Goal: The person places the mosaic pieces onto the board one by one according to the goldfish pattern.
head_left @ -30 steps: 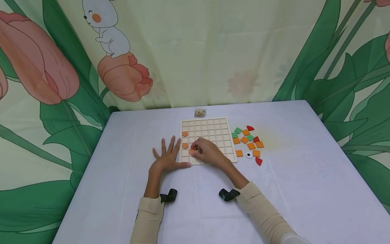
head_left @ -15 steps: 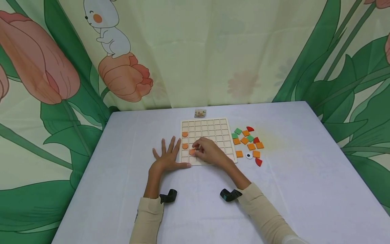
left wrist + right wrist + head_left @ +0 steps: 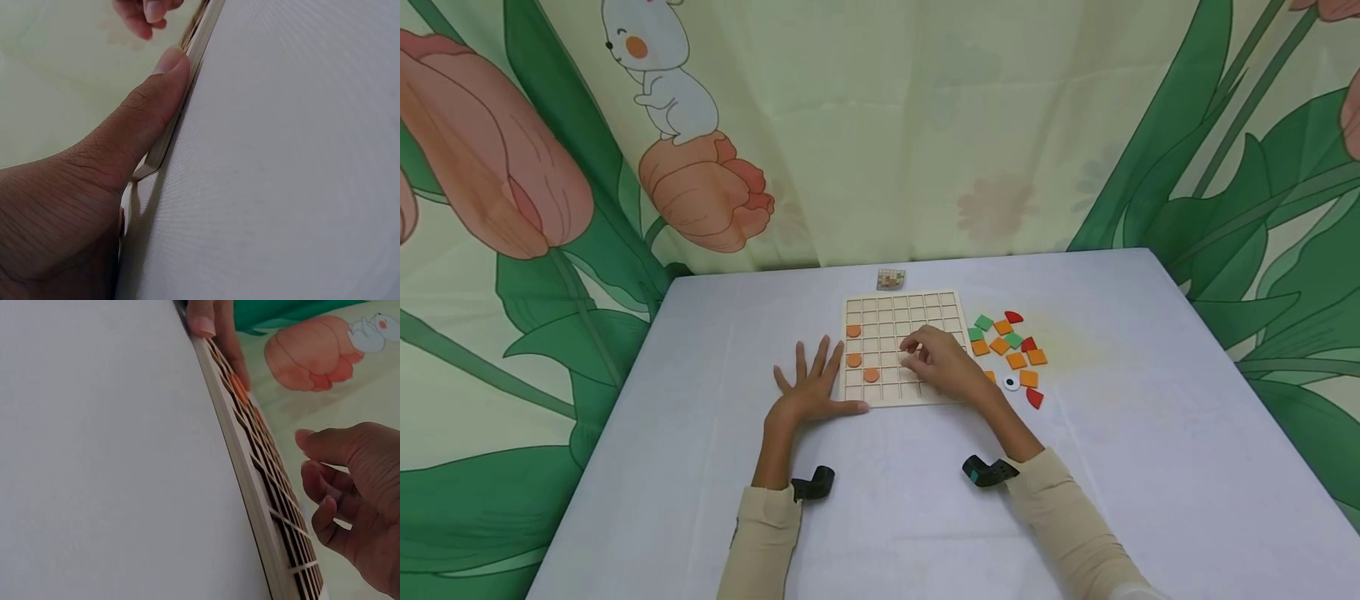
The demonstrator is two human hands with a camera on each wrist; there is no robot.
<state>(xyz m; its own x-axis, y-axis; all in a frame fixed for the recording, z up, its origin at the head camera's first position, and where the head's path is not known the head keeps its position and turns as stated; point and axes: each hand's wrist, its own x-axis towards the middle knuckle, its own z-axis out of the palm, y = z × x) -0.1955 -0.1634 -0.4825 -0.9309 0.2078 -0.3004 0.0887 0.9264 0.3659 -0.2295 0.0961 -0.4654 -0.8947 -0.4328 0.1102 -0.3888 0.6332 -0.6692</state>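
Note:
A square wooden grid board (image 3: pixel 891 392) lies on the table. Three round orange discs sit in its cells on the left: an upper disc (image 3: pixel 853 331), a middle disc (image 3: pixel 854 360) and a lower disc (image 3: pixel 871 375). My left hand (image 3: pixel 808 393) is spread at the board's left side, its thumb touching the front left corner; the left wrist view shows that thumb (image 3: pixel 150 100) against the edge. Over the middle of the board hovers my right hand (image 3: pixel 946 360), fingers loosely bent, with nothing between thumb and fingertips in the right wrist view.
Right of the board lie loose pieces: orange squares (image 3: pixel 1017 360), green squares (image 3: pixel 984 322), red wedges (image 3: pixel 1035 398) and a white disc with a black dot (image 3: pixel 1011 382). A small patterned card or packet (image 3: pixel 891 279) lies behind the board. A printed curtain (image 3: pixel 865 167) hangs behind the table.
My right hand has let go of the lower orange disc, which stays in its cell, and has moved to the right above the board. The left hand keeps its place.

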